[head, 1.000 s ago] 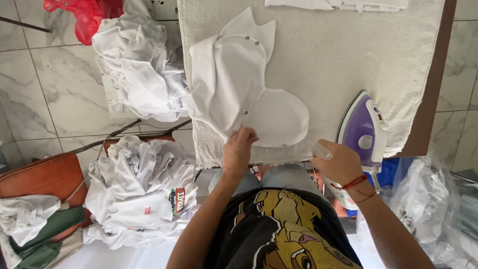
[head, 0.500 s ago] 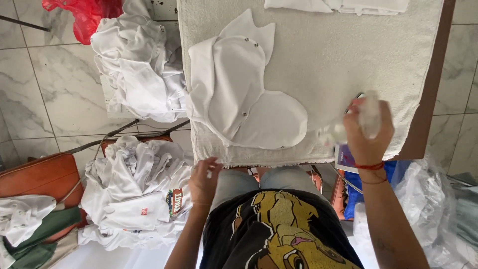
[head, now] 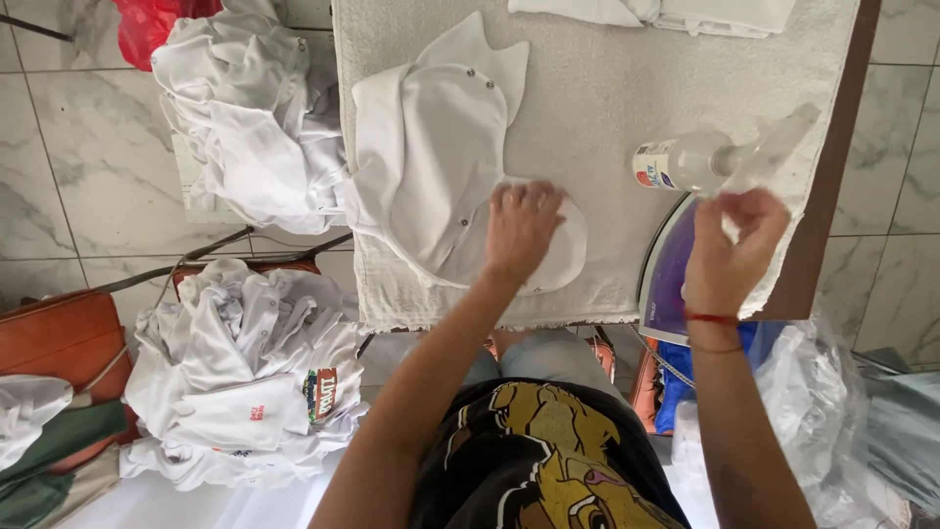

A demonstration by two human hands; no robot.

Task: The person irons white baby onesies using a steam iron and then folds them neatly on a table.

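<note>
Hands: left (head: 522, 227) on white garment (head: 431, 167), right (head: 729, 250) holding spray bottle (head: 720, 159), above iron (head: 671, 269)

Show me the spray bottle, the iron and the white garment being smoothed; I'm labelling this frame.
spray bottle (head: 685, 163), head view, on its clear body.
iron (head: 668, 264), head view, on its purple shell.
white garment (head: 431, 167), head view, on the flat cloth.

- Bare towel-covered counter (head: 607, 88) lies open between the white garment (head: 431, 167) and the spray bottle (head: 685, 162).
- The purple iron (head: 671, 269) blocks the near right edge, beside the right hand (head: 729, 255).
- Folded white cloths (head: 666, 12) line the far edge.
</note>
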